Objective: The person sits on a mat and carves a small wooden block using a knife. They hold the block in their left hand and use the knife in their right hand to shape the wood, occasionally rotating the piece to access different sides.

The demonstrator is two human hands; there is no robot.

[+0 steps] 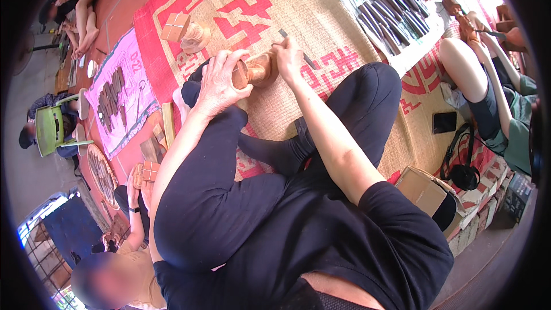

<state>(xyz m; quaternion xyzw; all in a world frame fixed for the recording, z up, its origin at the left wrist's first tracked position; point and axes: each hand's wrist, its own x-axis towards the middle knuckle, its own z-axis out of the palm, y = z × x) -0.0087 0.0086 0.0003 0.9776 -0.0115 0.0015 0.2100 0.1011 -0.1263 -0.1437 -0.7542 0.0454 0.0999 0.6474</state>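
My left hand (pixel 221 80) is closed around one end of a turned, carved wooden piece (pixel 261 69), its thumb and fingers gripping the round base. At the other end of the piece, my right hand (pixel 288 57) is closed. A slim dark tool (pixel 283 33) sticks out above its fingers, and its working end is hidden. Just right of that hand a dark bar-like tool (pixel 309 61) lies on the woven mat (pixel 321 17). Farther off to the left stand a second carved wooden piece (pixel 195 38) and a wooden block (pixel 175 26) with lines across it.
Many dark-handled carving tools (pixel 390 11) lie on a white sheet at the far right. More lie on a pink cloth (pixel 127 123) at left. Nearby people sit on both sides, one working wood (pixel 468 26). A phone (pixel 444 122) and cardboard box (pixel 422 192) lie right.
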